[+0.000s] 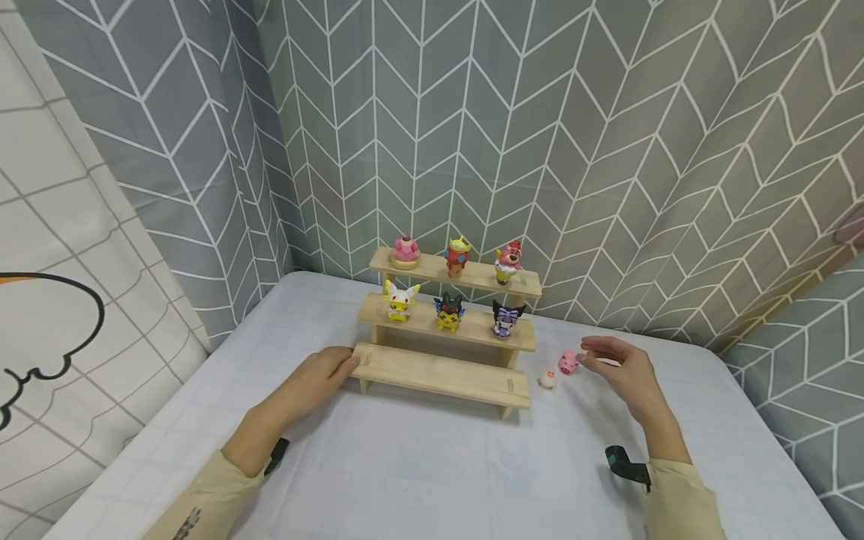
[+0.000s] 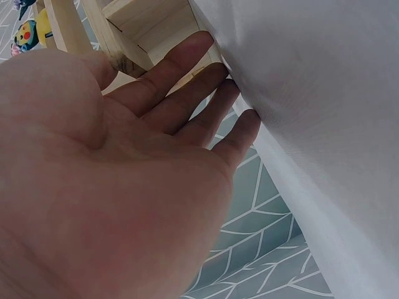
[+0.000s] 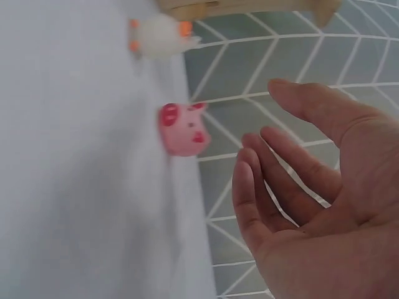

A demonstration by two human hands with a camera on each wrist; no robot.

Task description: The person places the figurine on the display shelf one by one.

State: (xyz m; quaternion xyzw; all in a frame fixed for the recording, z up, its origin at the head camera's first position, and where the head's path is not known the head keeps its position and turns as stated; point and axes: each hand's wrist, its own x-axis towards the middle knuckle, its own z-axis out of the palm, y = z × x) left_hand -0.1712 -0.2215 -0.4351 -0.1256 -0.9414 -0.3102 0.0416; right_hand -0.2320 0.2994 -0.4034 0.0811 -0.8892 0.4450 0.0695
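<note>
A three-step wooden display shelf [image 1: 442, 373] stands on the white cloth. My left hand [image 1: 325, 373] touches the left end of its lowest step, thumb at the edge; the left wrist view shows the fingers [image 2: 181, 93] mostly straight beside the wood. To the right of the shelf, a small pink pig figure [image 1: 568, 363] and a white figure with orange parts [image 1: 547, 380] stand on the cloth. My right hand [image 1: 624, 373] hovers just right of the pig, fingers loosely bent and apart from the thumb. In the right wrist view the pig [image 3: 184, 129] is clear of the fingertips.
The top step bears a pink figure [image 1: 406, 253], a green-headed one [image 1: 457, 257] and a pink bear-like one [image 1: 508, 262]. On the middle step are a white-and-yellow figure [image 1: 399, 301], a black-and-yellow one [image 1: 448, 312] and a purple-and-black one [image 1: 505, 319]. Patterned curtains [image 1: 445, 135] hang behind.
</note>
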